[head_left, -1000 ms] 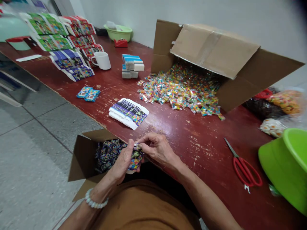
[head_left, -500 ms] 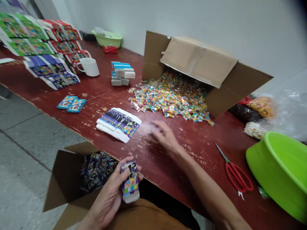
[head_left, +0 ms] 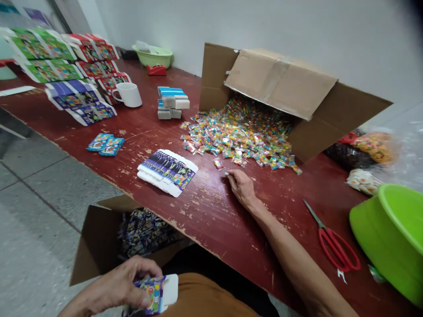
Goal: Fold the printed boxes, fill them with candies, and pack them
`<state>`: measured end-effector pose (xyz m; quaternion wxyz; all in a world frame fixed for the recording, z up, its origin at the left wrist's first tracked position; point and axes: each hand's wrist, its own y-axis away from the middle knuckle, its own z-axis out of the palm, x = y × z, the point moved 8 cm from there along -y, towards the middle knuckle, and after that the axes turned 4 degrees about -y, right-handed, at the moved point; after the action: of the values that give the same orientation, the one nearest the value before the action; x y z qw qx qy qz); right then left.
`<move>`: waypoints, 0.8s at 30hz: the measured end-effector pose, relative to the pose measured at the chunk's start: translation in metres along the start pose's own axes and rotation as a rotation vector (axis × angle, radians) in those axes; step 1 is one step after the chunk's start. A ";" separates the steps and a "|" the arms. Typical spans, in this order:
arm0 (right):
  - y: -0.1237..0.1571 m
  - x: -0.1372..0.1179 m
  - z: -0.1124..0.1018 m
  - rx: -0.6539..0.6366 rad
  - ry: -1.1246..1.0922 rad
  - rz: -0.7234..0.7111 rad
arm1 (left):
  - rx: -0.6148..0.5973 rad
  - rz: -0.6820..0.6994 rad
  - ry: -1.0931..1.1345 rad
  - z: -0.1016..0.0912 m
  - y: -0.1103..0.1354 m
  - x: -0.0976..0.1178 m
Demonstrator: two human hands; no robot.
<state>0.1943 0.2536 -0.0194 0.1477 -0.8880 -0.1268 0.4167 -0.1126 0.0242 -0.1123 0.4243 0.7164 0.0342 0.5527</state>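
Head view: with the left hand [head_left: 127, 281], gripping a purple printed cardboard carton [head_left: 153, 293] by its body, presumably to leave the white flap [head_left: 171, 289] clear; with narrow fingers of the right hand [head_left: 242, 186], pinching a clear-wrapped multicoloured candy [head_left: 218, 164] on the red tabletop [head_left: 211, 220], apparently kept off the colourful candy pile [head_left: 238, 134].

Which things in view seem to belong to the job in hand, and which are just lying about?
Likely in use:
- small purple box, held in the left hand
- wrapped candies, near the right hand
- nearest purple carton stack, matching colour

Apparently lying about:
- white mug
- red-handled scissors
- red tape dispenser
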 end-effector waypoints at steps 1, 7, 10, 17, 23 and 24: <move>0.003 -0.002 -0.006 0.033 -0.041 0.025 | -0.020 0.014 -0.036 0.002 -0.001 0.004; 0.043 -0.046 -0.003 0.015 -0.644 0.293 | 0.018 0.108 0.338 0.035 -0.005 0.056; 0.075 -0.094 0.022 -0.087 -0.957 0.336 | 0.105 0.238 0.436 0.047 -0.004 0.086; 0.120 -0.134 0.052 -0.215 -0.739 0.200 | 0.280 0.334 0.450 0.050 0.010 0.107; 0.119 -0.154 0.040 -0.408 -0.453 -0.128 | 0.342 0.358 0.536 0.044 0.019 0.113; 0.118 -0.154 0.042 -0.472 -0.478 -0.097 | 0.340 0.354 0.586 0.043 0.018 0.114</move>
<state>0.0781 0.0976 0.0195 -0.0759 -0.7678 -0.2929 0.5647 -0.0409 0.0466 -0.0149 0.1696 0.5829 0.1212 0.7853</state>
